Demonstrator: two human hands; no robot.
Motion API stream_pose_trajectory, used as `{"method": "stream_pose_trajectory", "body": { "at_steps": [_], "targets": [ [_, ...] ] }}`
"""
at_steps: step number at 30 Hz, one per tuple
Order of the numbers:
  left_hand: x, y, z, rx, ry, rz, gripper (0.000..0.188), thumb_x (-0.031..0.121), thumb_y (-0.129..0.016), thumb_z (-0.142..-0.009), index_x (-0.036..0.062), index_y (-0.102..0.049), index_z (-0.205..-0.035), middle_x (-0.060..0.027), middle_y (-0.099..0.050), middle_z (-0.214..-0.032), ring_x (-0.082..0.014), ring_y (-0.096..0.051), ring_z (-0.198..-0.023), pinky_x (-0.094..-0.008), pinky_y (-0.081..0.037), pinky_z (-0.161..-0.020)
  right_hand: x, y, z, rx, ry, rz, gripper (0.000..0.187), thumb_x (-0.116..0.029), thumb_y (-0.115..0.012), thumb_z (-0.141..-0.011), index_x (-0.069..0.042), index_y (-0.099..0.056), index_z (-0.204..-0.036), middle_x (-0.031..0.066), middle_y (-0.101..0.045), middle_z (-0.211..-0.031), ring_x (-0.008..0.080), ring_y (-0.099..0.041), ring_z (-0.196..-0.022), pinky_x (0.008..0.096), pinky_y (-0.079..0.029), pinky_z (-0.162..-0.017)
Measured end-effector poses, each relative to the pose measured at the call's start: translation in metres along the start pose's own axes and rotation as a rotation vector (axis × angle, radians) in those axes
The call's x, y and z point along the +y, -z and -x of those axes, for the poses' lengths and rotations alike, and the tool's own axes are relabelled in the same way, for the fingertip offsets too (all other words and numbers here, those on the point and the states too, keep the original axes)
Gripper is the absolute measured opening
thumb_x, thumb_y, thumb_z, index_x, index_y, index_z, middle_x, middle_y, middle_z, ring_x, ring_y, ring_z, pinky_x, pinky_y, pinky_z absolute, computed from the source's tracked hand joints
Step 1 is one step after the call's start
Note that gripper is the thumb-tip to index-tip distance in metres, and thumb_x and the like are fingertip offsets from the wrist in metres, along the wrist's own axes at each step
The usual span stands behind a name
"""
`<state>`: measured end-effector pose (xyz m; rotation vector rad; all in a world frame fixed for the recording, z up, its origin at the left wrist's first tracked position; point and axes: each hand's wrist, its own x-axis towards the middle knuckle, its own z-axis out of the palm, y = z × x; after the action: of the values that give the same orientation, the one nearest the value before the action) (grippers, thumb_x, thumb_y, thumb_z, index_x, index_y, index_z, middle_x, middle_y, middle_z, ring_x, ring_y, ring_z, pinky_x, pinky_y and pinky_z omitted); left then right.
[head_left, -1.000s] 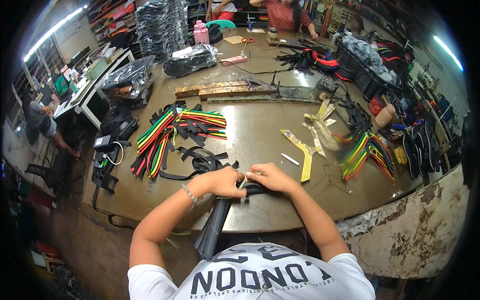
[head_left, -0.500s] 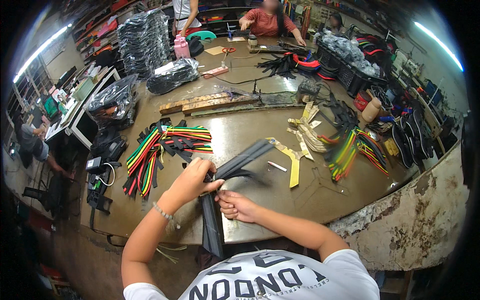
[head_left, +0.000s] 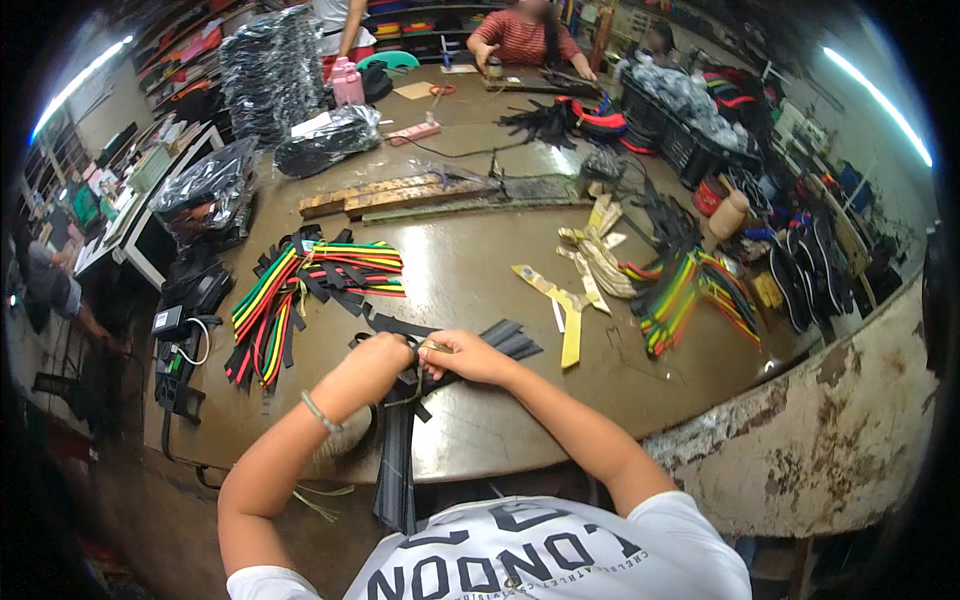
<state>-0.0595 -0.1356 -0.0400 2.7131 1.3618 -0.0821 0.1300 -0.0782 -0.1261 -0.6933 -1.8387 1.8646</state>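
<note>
A bundle of black straps lies across the table's near edge, its near ends hanging over toward me. Its far ends fan out beyond my hands. Over the bundle's middle, my left hand is closed with its knuckles up; what its fingers grip is hidden. Touching it from the right, my right hand pinches a thin pale tie between thumb and fingers. Left of them lies a bunch of red, yellow, green and black straps.
Right of my hands lie a yellow Y-shaped template and another coloured strap bunch. Wooden bars cross the table farther off. A black crate stands far right; wrapped packs sit far left. A person works opposite.
My hands have come together over the bundle, the right one moving up and left. The strap bundle has shifted left and turned. The whole view has swung slightly.
</note>
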Motion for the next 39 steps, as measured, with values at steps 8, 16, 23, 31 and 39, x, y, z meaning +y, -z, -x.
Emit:
{"method": "stream_pose_trajectory", "body": {
  "at_steps": [8,16,23,31,39],
  "targets": [
    [0.023,-0.022,-0.009,0.221,0.393,-0.047,0.008,0.009,-0.064,-0.082,0.0017,-0.067,-0.084,-0.0137,-0.067,-0.083,-0.0269,-0.07,-0.071,-0.0335,-0.056,-0.062,0.016,-0.024,-0.013,0.468,-0.068,-0.546,0.018,-0.015,-0.053,-0.099,0.001,-0.055,-0.091,0.0085,-0.063,-0.084,0.0167,-0.066,-0.077,0.0299,-0.059,-0.077],
    [0.002,-0.049,0.009,0.446,0.564,1.345,0.021,0.013,-0.067,-0.091,-0.0062,-0.069,-0.1,-0.0051,-0.068,-0.078,-0.0088,-0.062,-0.066,-0.0216,-0.05,-0.06,-0.005,-0.022,0.003,0.332,0.08,0.001,0.02,-0.019,-0.056,-0.097,0.001,-0.056,-0.094,0.0113,-0.062,-0.097,0.0159,-0.063,-0.085,0.0276,-0.052,-0.078],
    [0.009,-0.054,0.017,0.336,0.378,1.538,0.018,0.014,-0.068,-0.091,-0.0024,-0.068,-0.098,-0.0019,-0.066,-0.077,-0.0059,-0.06,-0.066,-0.0203,-0.049,-0.06,-0.009,-0.017,0.003,0.2,0.214,0.195,0.028,-0.027,-0.054,-0.099,0.0,-0.059,-0.105,0.0126,-0.065,-0.092,0.0192,-0.062,-0.086,0.0327,-0.048,-0.079],
    [0.003,-0.03,0.009,0.415,0.455,1.097,0.023,0.013,-0.067,-0.089,0.0006,-0.066,-0.108,-0.0026,-0.064,-0.077,-0.0116,-0.06,-0.061,-0.025,-0.049,-0.056,-0.012,-0.022,0.016,0.294,0.276,0.37,0.023,-0.022,-0.052,-0.099,0.001,-0.056,-0.102,0.0171,-0.062,-0.086,0.0236,-0.062,-0.076,0.0356,-0.049,-0.072],
    [-0.024,-0.021,-0.038,0.208,-0.08,0.397,0.016,0.007,-0.068,-0.073,-0.0004,-0.069,-0.087,-0.0159,-0.066,-0.089,-0.0341,-0.065,-0.083,-0.0406,-0.052,-0.076,-0.018,-0.029,0.024,0.306,0.338,0.438,0.017,-0.015,-0.053,-0.096,0.001,-0.056,-0.099,0.0206,-0.062,-0.086,0.0375,-0.063,-0.081,0.0415,-0.049,-0.072]
  ]
}}
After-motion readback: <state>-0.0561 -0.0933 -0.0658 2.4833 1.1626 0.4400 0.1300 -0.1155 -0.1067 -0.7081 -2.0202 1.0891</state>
